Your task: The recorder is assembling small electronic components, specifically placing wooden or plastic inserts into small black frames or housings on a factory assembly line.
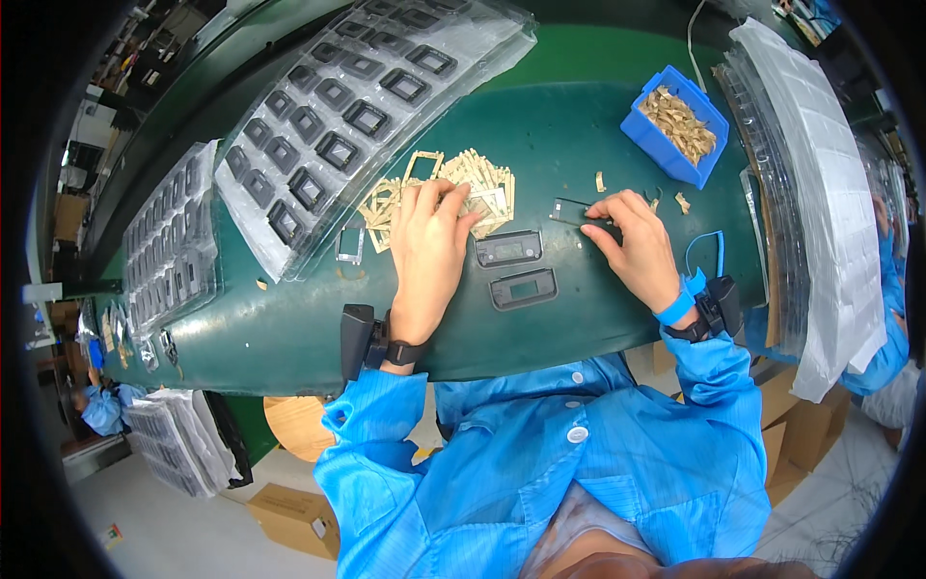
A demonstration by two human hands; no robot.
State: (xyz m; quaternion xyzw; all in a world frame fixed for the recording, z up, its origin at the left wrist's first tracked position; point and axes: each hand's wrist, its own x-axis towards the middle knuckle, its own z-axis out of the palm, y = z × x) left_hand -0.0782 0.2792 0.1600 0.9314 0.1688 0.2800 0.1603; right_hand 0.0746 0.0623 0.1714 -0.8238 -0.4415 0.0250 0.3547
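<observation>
Pane (567,211) pinched at one end, cream pile under the other hand

The clear pane is over the table (579,333), right of the pile (497,193). The right hand (632,241) grips its near end between thumb and fingers, leaving the far end unsupported; a loose pinch might let it twist or drop, and bare fingertips could smudge it.

The left hand (424,241) is at the pile of thin cream frames, fingers bent; whether they grip one, I cannot tell. The frames lie crisscrossed, so tugging one could drag others along or bend them.

Just below the pile sit two black housings, the upper (509,248) and the lower (524,289), near enough that sliding frames might land on them. A clear frame (350,245) beside the left wrist could be knocked by a sideways sweep.

Farther out, tan scraps (683,203) near the blue bin (651,151) might cling to the pane if it brushed them.
</observation>
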